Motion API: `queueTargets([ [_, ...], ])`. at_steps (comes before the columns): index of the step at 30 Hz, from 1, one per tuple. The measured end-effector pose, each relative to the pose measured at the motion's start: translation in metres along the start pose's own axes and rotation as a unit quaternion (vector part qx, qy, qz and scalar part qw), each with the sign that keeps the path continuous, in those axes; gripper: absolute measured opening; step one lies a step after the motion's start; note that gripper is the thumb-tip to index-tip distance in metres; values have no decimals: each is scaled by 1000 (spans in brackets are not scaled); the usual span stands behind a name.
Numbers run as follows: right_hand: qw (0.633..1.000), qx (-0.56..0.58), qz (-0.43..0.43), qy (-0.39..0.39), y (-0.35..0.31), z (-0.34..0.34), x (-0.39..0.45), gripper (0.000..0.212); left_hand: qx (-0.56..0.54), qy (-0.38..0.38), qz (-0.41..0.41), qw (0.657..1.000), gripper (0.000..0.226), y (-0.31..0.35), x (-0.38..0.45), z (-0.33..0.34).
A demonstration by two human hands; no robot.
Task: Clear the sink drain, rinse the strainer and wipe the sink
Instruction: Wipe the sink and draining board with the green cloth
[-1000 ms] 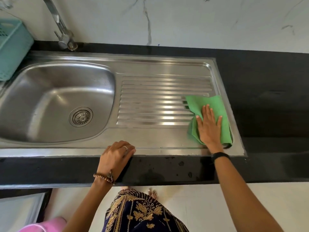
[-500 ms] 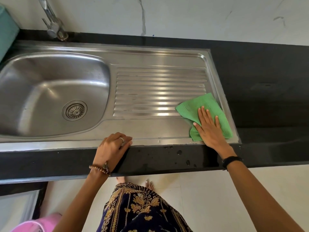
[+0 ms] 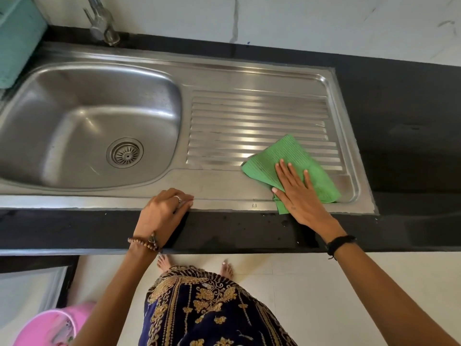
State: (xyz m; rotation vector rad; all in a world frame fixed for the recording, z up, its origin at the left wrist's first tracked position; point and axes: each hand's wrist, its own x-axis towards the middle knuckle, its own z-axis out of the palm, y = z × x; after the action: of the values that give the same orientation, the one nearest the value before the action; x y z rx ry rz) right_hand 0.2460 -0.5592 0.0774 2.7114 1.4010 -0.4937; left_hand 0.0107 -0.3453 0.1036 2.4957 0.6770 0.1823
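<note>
A stainless steel sink [image 3: 74, 78] with a ribbed drainboard [image 3: 257, 113] on its right is set in a black counter. The round strainer [image 3: 125, 153] sits in the drain at the bowl's bottom. My right hand [image 3: 296, 193] lies flat, fingers spread, pressing a green cloth [image 3: 282, 156] onto the drainboard's front right corner. My left hand [image 3: 162, 216] rests curled over the sink's front rim and the counter edge, holding nothing.
A chrome tap [image 3: 102, 23] stands behind the bowl. A teal basket [image 3: 17, 38] sits at the far left. The black counter [image 3: 409, 116] stretches to the right. A pink bucket [image 3: 50, 325] stands on the floor at lower left.
My right hand has slid the green cloth leftward and turned it along the drainboard's front. The left hand has stayed on the rim.
</note>
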Motion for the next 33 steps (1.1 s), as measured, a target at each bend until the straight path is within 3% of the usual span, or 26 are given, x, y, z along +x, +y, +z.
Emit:
queueTargets([
  [11,999,2,-48,21,-105,9,35,60,34,-34,36,998,20,-41,-6,-35],
  [19,997,-11,-75,9,-171,11,59,60,41,-36,17,998,23,-83,-14,-66],
  [22,997,-17,-81,-6,-188,11,67,61,46,-11,-27,999,33,-96,-18,-74],
  [27,994,-26,-107,-17,-215,9,74,59,26,-1,-89,996,19,-127,-22,-86],
  [33,965,-15,-250,-77,-204,-7,73,54,23,-8,-61,998,22,-171,-26,-108],
])
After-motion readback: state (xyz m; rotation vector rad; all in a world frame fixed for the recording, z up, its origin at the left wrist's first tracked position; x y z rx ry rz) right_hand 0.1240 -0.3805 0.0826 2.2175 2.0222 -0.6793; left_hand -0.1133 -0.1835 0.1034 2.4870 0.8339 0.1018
